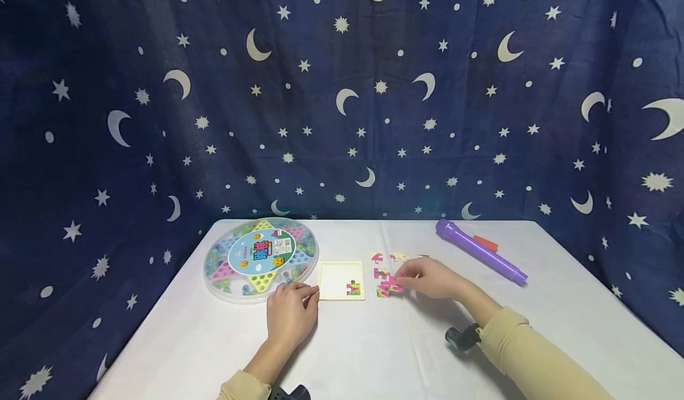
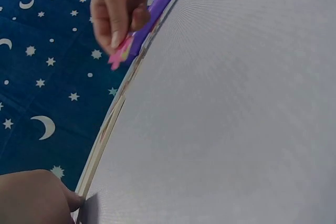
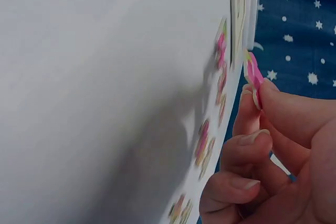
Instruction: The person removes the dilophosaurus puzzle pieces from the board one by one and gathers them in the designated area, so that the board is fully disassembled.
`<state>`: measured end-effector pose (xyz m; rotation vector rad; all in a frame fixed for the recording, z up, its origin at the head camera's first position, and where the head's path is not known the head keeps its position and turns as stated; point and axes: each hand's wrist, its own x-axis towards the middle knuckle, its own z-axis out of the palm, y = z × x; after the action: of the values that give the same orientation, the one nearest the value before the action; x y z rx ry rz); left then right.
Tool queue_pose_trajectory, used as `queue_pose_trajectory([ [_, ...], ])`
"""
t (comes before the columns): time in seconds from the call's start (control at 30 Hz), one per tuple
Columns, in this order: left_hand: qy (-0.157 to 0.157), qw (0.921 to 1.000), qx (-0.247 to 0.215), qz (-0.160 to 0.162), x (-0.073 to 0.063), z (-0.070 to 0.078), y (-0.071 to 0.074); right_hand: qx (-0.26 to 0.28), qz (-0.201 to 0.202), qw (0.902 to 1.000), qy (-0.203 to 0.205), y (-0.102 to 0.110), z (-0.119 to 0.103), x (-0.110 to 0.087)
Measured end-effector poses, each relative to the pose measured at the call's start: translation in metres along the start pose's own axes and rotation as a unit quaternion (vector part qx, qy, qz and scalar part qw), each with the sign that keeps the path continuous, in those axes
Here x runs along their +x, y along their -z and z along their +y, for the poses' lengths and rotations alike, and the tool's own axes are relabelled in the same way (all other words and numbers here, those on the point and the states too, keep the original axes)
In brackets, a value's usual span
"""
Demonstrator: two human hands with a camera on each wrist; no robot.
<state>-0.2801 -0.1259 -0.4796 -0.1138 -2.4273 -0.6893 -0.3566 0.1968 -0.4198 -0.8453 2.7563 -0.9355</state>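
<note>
My right hand (image 1: 430, 278) pinches a pink jigsaw puzzle piece (image 3: 254, 77) between thumb and forefinger, raised above the table. Under and beside it lie several loose puzzle pieces (image 1: 382, 292), pink, green and cream. To their left is a pale square puzzle tray (image 1: 342, 263) with a raised rim. One pink and green piece (image 1: 354, 288) sits in its lower right corner. My left hand (image 1: 291, 312) grips the tray's left edge near the lower corner, with a fingertip at the rim in the left wrist view.
A round Chinese checkers box (image 1: 221, 289) of clear plastic lies left of the tray. A purple microphone-shaped tube (image 1: 481, 251) lies at the right, with a red block (image 1: 485, 243) behind it. A star-patterned curtain (image 1: 342, 91) stands behind the white table (image 1: 374, 352).
</note>
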Motion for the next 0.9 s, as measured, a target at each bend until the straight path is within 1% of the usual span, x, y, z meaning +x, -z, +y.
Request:
queue_pose_trajectory([
  [0.13, -0.007, 1.0000, 0.001, -0.003, 0.001, 0.000, 0.001, -0.001, -0.002, 0.9996, -0.028, 0.005, 0.009, -0.011],
  [0.33, -0.010, 0.9999, -0.001, -0.007, 0.001, 0.001, 0.002, -0.014, 0.000, 0.9965, -0.083, 0.005, 0.008, -0.020],
  [0.53, -0.009, 0.9999, 0.008, -0.005, 0.000, -0.001, 0.003, -0.033, 0.007, 0.9966, -0.075, 0.003, 0.006, -0.021],
  [0.77, -0.009, 0.9999, 0.002, -0.004, 0.001, 0.002, 0.002, -0.025, 0.012, 0.9951, -0.095, 0.002, 0.004, -0.021],
  [0.9, 0.000, 0.9999, 0.001, -0.011, 0.000, 0.003, 0.002, -0.043, 0.032, 0.9961, -0.070, 0.000, -0.003, -0.015],
])
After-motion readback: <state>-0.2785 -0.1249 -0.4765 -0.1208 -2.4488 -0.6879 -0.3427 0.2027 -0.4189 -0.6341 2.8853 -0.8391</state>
